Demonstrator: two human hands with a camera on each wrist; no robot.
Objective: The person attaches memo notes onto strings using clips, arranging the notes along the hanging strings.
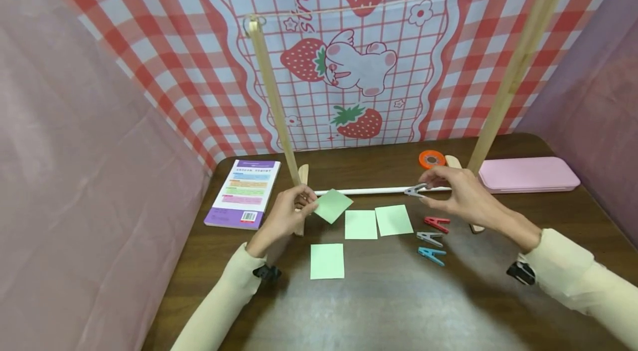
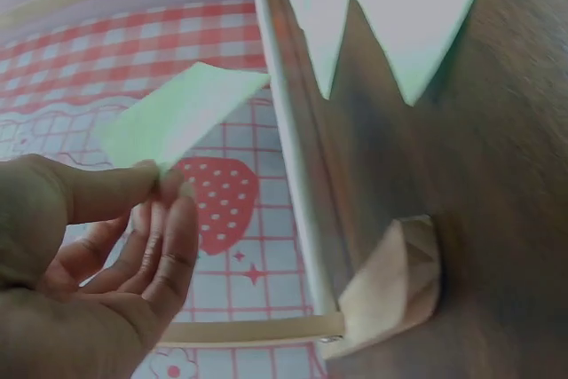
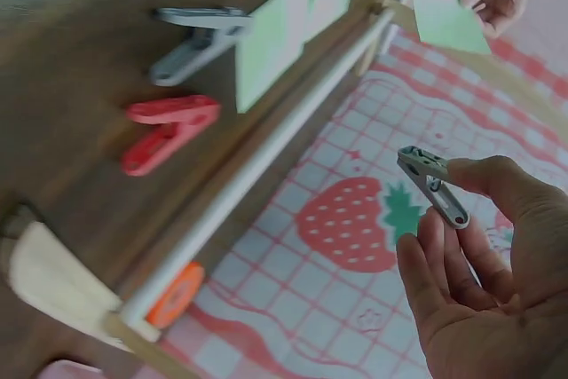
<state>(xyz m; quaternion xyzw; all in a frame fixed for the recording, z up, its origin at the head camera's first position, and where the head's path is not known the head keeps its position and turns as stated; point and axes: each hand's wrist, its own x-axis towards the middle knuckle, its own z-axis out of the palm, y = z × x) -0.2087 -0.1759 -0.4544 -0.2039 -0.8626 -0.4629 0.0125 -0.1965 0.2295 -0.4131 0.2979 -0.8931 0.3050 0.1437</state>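
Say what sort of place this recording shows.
Probably an indoor desk or craft corner, perhaps a staged booth: there is a wood-grain table with a purple-and-white book lying on it, and a strawberry-print cloth hangs behind.

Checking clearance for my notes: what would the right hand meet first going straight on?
Leading with its grey clip, the right hand would probably meet the green note held by the left hand, though depth is unclear.

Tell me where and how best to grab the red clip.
Pinch the red clip by its two splayed handle ends, probably from your right: it seems to lie on its side, handles spreading rightward, narrow end towards the nearest green note.
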